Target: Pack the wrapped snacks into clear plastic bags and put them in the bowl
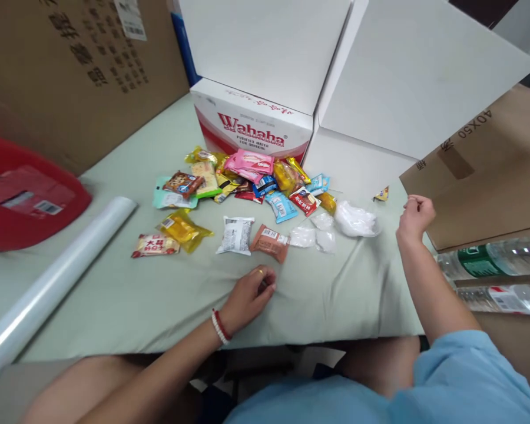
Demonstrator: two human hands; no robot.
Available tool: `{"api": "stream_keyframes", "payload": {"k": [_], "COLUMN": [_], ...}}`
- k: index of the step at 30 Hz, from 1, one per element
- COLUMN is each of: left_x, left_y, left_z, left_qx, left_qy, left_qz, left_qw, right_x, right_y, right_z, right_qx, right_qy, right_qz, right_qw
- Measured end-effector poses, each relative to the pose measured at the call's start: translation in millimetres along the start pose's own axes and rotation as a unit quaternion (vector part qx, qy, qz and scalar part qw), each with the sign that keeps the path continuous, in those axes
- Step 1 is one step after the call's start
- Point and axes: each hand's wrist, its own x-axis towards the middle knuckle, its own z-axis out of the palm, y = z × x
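My left hand [252, 294] rests on the table near its front edge, fingers loosely curled and nothing visible in them. Just beyond it lie a brown snack packet [270, 242] and a silver-white snack packet [235, 235]. My right hand [416, 217] is at the table's right side with its fingers curled in; I see nothing held. A small yellow wrapper piece [382, 194] is just left of it, apart from the fingers. Crumpled clear plastic [357, 219] and flat clear pouches [311, 237] lie left of that hand. A red-and-cream packet [155, 245] and a yellow packet [185, 229] lie farther left.
A pile of wrapped snacks [251, 165] sits before a Wahaha carton [256, 126]. White panels [269, 47] stand behind. At left are a red plastic container [30, 194], a clear film roll [66, 277] and a cardboard box [83, 70]. Water bottles [499, 258] and another box [486, 171] stand right.
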Motion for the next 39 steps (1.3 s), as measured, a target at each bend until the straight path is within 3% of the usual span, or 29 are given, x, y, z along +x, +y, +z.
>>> {"api": "stream_keyframes", "payload": {"k": [2,3,5,7,9,11,13,17,18,22,25,27,29,30,31,33,36,39], "left_x": [-1.0,-1.5,-2.3,-2.6,-2.6,-2.4,-2.4,-4.3,-5.1,-6.5,-5.5,-4.4,-3.7,-3.7,-4.1,-5.7,-9.6,-10.6], "left_y": [1.5,2.1,2.8,2.9,2.9,3.4,4.5,6.7,6.9,6.4,6.3,7.3,9.0,9.8,10.6,11.3,10.1,7.4], "left_z": [-0.5,-0.9,-2.1,-4.2,-7.3,-10.8,-14.5,-19.7,-20.1,-18.1,-13.6,-10.6,-8.2,-7.0,-5.7,-2.9,-0.4,-3.9], "left_qx": [-0.016,-0.024,-0.046,-0.069,-0.085,-0.102,-0.121,-0.145,-0.148,-0.145,-0.142,-0.149,-0.167,-0.180,-0.197,-0.238,-0.298,-0.346], "left_qy": [0.003,0.003,0.007,0.008,0.010,0.019,0.032,0.040,0.039,0.035,0.036,0.034,0.039,0.046,0.054,0.059,0.011,-0.028], "left_qz": [-0.007,-0.010,-0.012,-0.009,-0.004,-0.003,0.001,0.011,0.011,0.000,-0.010,-0.005,0.007,0.012,0.014,0.006,-0.005,-0.007], "left_qw": [1.000,1.000,0.999,0.998,0.996,0.995,0.992,0.989,0.988,0.989,0.989,0.988,0.985,0.982,0.979,0.970,0.954,0.938], "right_x": [-32.9,-49.7,-79.9,-102.3,-115.8,-121.8,-123.3,-128.1,-131.3,-141.8,-140.6,-142.4,-155.1,-167.1,-182.6,-220.2,-268.9,-284.1], "right_y": [-27.5,-43.7,-77.5,-108.0,-130.3,-143.2,-147.8,-143.5,-141.8,-139.5,-141.3,-142.1,-142.5,-143.0,-144.0,-148.7,-159.6,-162.9], "right_z": [-6.6,-5.5,4.8,21.4,36.5,43.7,41.8,29.9,29.7,43.4,46.5,36.4,19.6,10.5,2.1,-10.4,-17.6,-19.9], "right_qx": [-0.011,-0.030,-0.116,-0.264,-0.391,-0.449,-0.456,-0.434,-0.431,-0.446,-0.456,-0.395,-0.226,-0.117,-0.013,0.130,0.231,0.296], "right_qy": [-0.055,-0.123,-0.294,-0.416,-0.463,-0.467,-0.448,-0.376,-0.378,-0.439,-0.422,-0.383,-0.365,-0.373,-0.392,-0.449,-0.512,-0.528], "right_qz": [-0.092,-0.151,-0.259,-0.303,-0.295,-0.284,-0.282,-0.252,-0.247,-0.223,-0.213,-0.195,-0.129,-0.081,-0.035,0.029,0.095,0.201], "right_qw": [0.994,0.980,0.913,0.816,0.739,0.707,0.715,0.779,0.781,0.747,0.754,0.812,0.894,0.917,0.919,0.884,0.822,0.770]}}
